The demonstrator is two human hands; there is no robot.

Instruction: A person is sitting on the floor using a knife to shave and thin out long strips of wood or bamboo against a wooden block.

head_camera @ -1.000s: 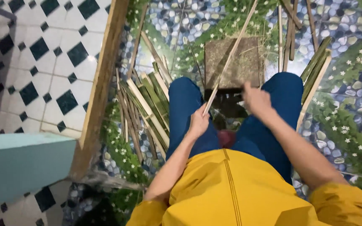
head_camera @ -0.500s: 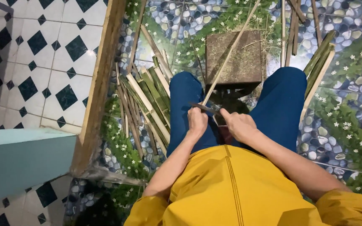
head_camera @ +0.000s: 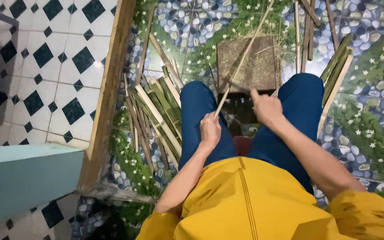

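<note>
I sit with my knees apart, in blue trousers and a yellow shirt. My left hand (head_camera: pixel 210 130) rests on my left thigh and grips a long thin bamboo strip (head_camera: pixel 245 53) that slants away to the upper right. It crosses over a square wooden block (head_camera: pixel 263 66) on the floor between my knees. My right hand (head_camera: pixel 266 107) hovers above my right knee, closed on a dark knife (head_camera: pixel 236 87). The blade is blurred and lies against the strip just beyond my left hand.
A pile of split bamboo pieces (head_camera: pixel 156 111) lies left of my left leg. More strips (head_camera: pixel 336 62) lean at the right. A long wooden beam (head_camera: pixel 107 89) separates the pebble-patterned floor from white and dark tiles (head_camera: pixel 45 53). A teal ledge (head_camera: pixel 18 178) sits at lower left.
My right hand swung from above the right knee to meet the left hand at the strip. It has now moved back up and to the right with the knife. The left hand has barely moved.
</note>
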